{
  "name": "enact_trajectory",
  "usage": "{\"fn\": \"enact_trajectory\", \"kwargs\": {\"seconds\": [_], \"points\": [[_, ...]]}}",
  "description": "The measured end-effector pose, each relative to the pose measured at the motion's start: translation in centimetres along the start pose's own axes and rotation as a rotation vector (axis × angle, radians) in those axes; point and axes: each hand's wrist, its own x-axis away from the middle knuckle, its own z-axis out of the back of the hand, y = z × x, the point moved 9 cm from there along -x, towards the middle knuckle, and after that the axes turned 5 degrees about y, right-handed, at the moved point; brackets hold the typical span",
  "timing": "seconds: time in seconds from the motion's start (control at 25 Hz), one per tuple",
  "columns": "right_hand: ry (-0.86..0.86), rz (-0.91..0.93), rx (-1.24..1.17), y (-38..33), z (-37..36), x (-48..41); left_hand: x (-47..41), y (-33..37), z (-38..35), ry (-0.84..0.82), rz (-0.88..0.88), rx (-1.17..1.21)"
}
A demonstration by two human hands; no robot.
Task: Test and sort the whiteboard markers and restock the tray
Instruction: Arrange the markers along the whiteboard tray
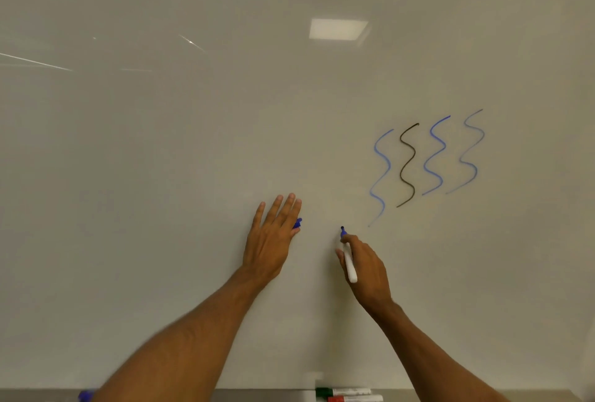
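My right hand (365, 268) grips an uncapped blue whiteboard marker (349, 265), white barrel with a blue tip pointing up at the whiteboard (161, 160), just below and left of several wavy test lines (428, 157). My left hand (273, 237) lies with straight fingers against the board; a blue cap (297, 223) pokes out between thumb and fingers. In the tray (257, 395) at the bottom edge lie a green-capped marker (343, 391) and a red-capped marker (355, 398). A blue item (85, 396) shows at the tray's left, partly hidden by my left forearm.
The wavy lines are three blue and one black, at the right middle of the board. Ceiling lights reflect in the board's upper part. The board's left half bears no marks.
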Motion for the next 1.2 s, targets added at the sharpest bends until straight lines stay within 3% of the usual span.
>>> {"fn": "enact_trajectory", "kwargs": {"seconds": [0.12,0.28,0.36,0.64,1.0,1.12,1.2], "points": [[-0.095,0.113,-0.018,-1.4,-2.5,2.6,5.2,-0.7,-1.1,-0.090,0.043,0.047],[-0.125,-0.006,-0.229,-2.8,-4.7,5.4,12.0,-1.9,-2.2,-0.194,0.104,0.109],[-0.180,-0.008,-0.219,-3.4,-6.6,7.2,15.1,-2.2,-2.6,-0.239,0.126,0.142],[-0.595,0.074,-0.098,-4.3,-13.2,13.6,23.0,-3.6,-3.0,-0.400,0.157,0.175],[-0.670,0.254,-0.142,-7.3,-16.2,15.6,27.1,-4.4,-3.2,-0.655,0.161,0.026],[-0.708,0.301,-0.194,-8.2,-17.0,16.0,27.7,-3.8,-2.9,-0.633,0.102,-0.020],[-0.743,0.303,-0.237,-8.7,-17.6,16.4,28.4,-3.7,-3.0,-0.706,0.144,-0.002]]}}
